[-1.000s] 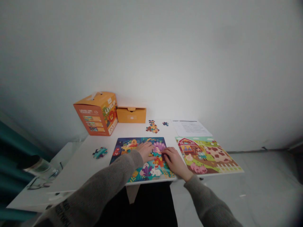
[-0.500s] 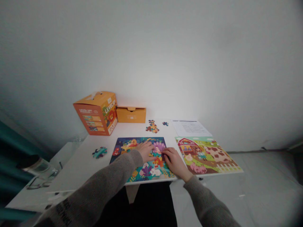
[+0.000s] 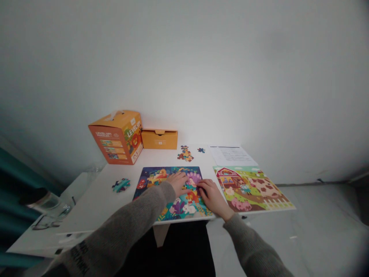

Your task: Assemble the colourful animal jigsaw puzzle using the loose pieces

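A colourful jigsaw puzzle (image 3: pixel 178 207) with animals and plants on a dark blue and teal ground lies flat before me. My left hand (image 3: pixel 177 182) rests on its middle, fingers stretched out and palm down, covering part of the picture. At the puzzle's right edge is my right hand (image 3: pixel 211 195), its fingers bent and drawn together at the purple part. Whatever those fingertips may hold is hidden. Loose joined puzzle pieces (image 3: pixel 121 185) in teal lie to the left. Orange and yellow pieces (image 3: pixel 186 154) and a small blue cluster (image 3: pixel 201 150) lie beyond the puzzle.
A farm picture board (image 3: pixel 250 188) lies at the right, with printed paper (image 3: pixel 232 156) behind it. An orange puzzle box (image 3: pixel 117 138) and a smaller orange box (image 3: pixel 160 139) stand at the back left. A lidded glass bottle (image 3: pixel 49 202) and glasses (image 3: pixel 44 224) are far left.
Both hands stay at almost the same places on the puzzle. My view has tilted very slightly, and the left fingers have shifted a little.
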{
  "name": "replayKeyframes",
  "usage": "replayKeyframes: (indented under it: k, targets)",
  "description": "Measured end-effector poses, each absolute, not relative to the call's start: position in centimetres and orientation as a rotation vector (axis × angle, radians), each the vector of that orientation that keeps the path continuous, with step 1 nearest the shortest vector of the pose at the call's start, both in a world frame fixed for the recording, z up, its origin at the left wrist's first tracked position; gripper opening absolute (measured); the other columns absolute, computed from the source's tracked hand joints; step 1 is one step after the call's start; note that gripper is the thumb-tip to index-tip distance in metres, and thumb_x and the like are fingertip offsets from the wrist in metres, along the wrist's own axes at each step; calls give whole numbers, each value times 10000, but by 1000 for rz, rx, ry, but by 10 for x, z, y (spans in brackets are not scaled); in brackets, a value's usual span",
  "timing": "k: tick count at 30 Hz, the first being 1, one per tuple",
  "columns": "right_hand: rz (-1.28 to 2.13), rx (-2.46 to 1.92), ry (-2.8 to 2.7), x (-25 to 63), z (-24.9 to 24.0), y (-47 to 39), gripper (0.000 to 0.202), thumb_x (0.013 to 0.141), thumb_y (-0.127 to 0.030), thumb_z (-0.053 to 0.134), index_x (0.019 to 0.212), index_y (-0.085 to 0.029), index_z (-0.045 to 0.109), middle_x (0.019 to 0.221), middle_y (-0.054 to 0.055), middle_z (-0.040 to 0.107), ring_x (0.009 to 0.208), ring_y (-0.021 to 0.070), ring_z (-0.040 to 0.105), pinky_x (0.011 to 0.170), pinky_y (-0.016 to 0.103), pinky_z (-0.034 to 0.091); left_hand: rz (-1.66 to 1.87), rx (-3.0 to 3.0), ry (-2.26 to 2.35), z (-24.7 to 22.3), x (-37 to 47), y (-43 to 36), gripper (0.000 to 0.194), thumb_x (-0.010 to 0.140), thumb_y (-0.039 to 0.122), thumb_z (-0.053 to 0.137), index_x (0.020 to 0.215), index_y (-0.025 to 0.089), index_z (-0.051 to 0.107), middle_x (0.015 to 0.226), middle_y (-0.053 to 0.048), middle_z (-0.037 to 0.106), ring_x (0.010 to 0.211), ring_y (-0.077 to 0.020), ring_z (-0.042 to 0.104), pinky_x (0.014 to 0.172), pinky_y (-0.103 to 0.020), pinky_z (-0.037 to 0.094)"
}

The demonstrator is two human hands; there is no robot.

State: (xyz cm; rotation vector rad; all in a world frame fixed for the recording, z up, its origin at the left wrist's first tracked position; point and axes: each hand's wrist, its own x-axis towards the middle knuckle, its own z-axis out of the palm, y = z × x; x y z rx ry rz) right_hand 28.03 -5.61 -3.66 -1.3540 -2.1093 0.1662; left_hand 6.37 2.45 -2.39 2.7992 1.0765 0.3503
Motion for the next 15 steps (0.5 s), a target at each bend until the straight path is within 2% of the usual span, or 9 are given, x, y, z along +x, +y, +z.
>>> replayKeyframes:
  k: [9, 15]
  targets:
    - [144, -1364, -2150, 280, -36, -57, 287, 947, -141, 532, 1179, -235, 672, 1151, 91, 628, 1067, 245, 543, 923, 427, 464, 381, 2794, 1043, -25, 63, 29, 405, 839, 559, 684, 1013, 195, 647, 1013, -81, 623, 1013, -268, 570, 864, -383, 486]
    - [134, -1359, -2173, 281, -37, -57, 303, 944, -137, 525, 1187, -241, 672, 1143, 91, 625, 1062, 249, 540, 911, 436, 471, 395, 2857, 1009, -23, 62, 25, 283, 905, 456, 633, 1029, 201, 647, 1028, -73, 628, 1028, -260, 575, 863, -376, 479]
